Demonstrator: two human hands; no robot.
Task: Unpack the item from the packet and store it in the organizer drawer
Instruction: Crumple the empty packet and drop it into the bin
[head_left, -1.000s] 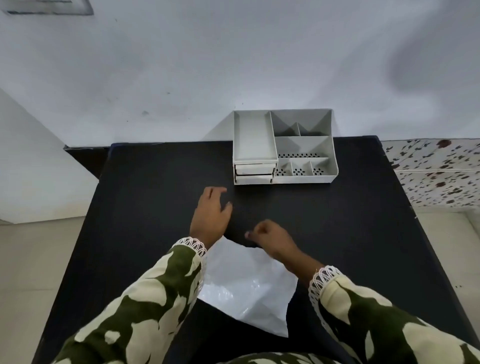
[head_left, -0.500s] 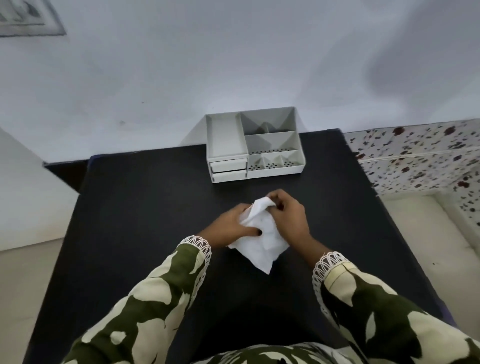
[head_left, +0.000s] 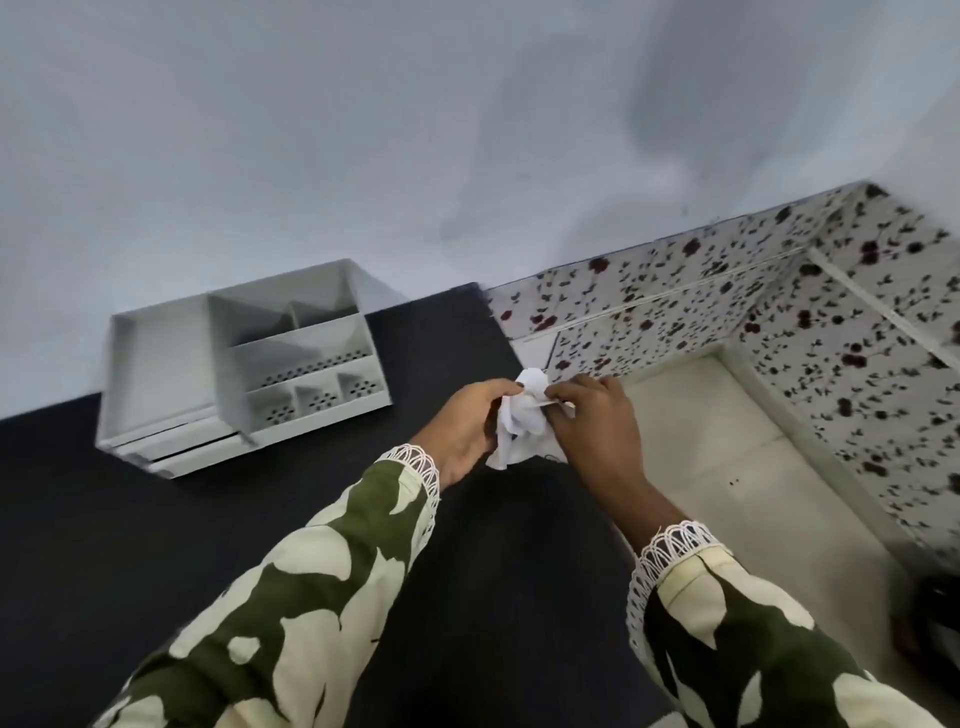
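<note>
One white organizer is sitting at the left, at the far edge of the black table, against the pale wall; it is showing one long tray section on its left side, several smaller open compartments on its right, some with perforated walls, and two shallow drawer fronts stacked low at its front left, both looking pushed in. Two hands are working right of the organizer, above the table's right edge, both in green-and-cream patterned sleeves with white lace cuffs. The left hand is reaching forward, palm turned inward, fingers curling closed around the left side of one crumpled white packet. The right hand is meeting it from the other side, back of the hand facing up, fingertips pinching tight on the packet's upper right edge. The packet is hanging bunched between the two hands, off the table surface and well apart from the organizer. Whatever is inside the packet is not showing. At far right, a floral-speckled tiled wall is bordering a pale floor.
</note>
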